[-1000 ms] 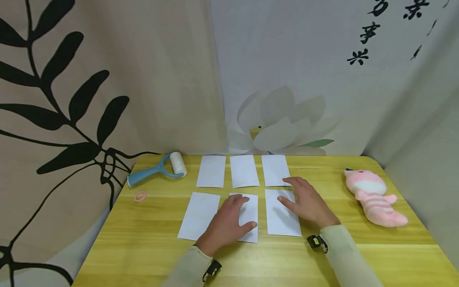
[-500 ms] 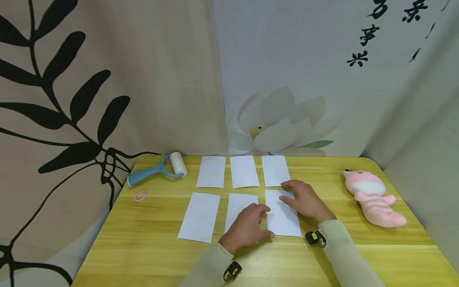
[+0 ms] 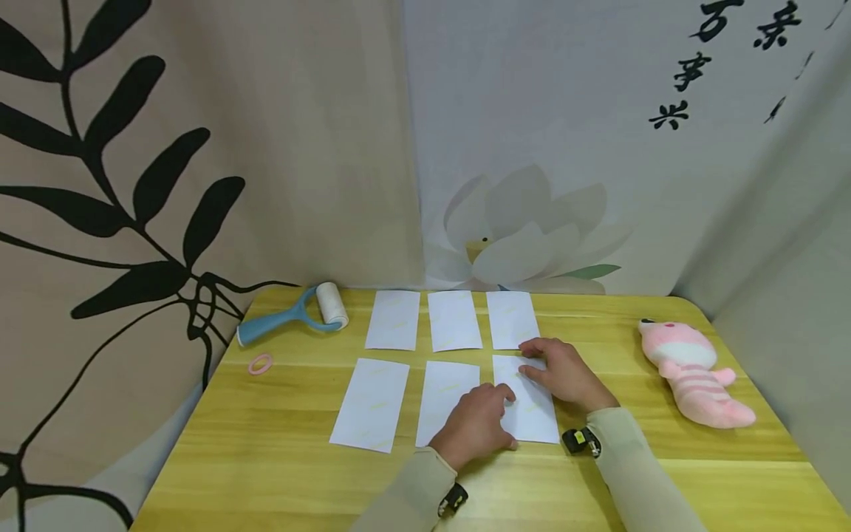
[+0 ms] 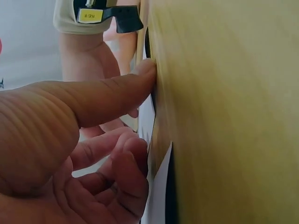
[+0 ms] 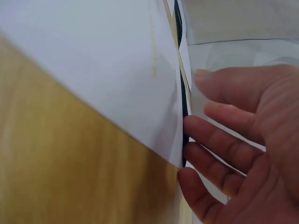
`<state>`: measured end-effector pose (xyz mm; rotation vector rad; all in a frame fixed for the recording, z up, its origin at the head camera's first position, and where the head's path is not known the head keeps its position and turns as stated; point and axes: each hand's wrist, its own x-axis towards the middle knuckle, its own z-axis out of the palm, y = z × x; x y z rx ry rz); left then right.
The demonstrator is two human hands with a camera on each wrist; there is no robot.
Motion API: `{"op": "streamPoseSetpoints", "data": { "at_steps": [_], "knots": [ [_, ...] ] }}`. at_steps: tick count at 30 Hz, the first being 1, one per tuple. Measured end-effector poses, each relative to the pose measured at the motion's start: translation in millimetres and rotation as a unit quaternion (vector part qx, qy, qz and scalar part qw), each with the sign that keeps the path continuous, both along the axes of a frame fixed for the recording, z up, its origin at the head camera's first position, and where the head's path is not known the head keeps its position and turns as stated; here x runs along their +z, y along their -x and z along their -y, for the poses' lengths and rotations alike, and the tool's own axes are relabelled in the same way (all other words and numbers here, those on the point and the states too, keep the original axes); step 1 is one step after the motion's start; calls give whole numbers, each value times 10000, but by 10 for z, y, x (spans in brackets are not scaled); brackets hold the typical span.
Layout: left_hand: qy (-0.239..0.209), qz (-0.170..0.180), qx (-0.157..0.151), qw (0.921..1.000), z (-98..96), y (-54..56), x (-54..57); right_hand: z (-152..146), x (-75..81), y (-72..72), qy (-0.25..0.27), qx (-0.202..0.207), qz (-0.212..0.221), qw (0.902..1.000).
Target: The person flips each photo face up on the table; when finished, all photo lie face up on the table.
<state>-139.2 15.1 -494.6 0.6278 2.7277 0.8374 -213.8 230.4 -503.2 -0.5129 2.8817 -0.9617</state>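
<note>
Several white cards with faint yellow marks lie in two rows on the wooden table. My left hand is at the lower left of the front right card, covering part of the front middle card. In the left wrist view its thumb is stretched out at the tabletop and its other fingers are bent. My right hand lies at that front right card's upper right corner, fingers relaxed; in the right wrist view, fingertips touch the card's edge. Neither hand visibly pinches anything.
Three cards form the back row, among them the back right card. A blue-handled lint roller and a pink ring lie at the left. A pink plush toy lies at the right. A curtain hangs behind the table.
My left hand has moved right, from over the front middle card to the front right card's left edge. The right hand has shifted slightly left and down at its upper right corner.
</note>
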Motion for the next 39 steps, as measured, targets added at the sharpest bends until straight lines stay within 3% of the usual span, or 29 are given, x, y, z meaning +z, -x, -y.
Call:
{"op": "streamPoseSetpoints", "data": {
  "at_steps": [4, 12, 19, 25, 30, 34, 39],
  "knots": [
    [-3, 79, 128, 9999, -18, 14, -13, -9, -15, -4, 23, 37, -42, 10000],
    [-53, -95, 435, 9990, -36, 34, -45, -26, 15, -16, 337, -73, -115, 9993],
    [-288, 321, 909, 9949, -50, -4, -46, -78, 9, -31, 517, -510, -182, 9972],
    [-708, 359, 1001, 9918, -30, 37, -41, -85, 61, -38, 812, -578, -127, 9949],
    [-1688, 743, 1152, 9761, 33, 90, -67, -65, 134, -48, 925, -661, -102, 9935],
    [-2170, 964, 1158, 9645, 72, 113, -67, -47, 209, -82, 1163, -740, -43, 9904],
    [-2836, 1509, 1197, 9394, 95, 122, -34, -72, 191, -123, 1494, -918, 371, 9838]
  ]
}}
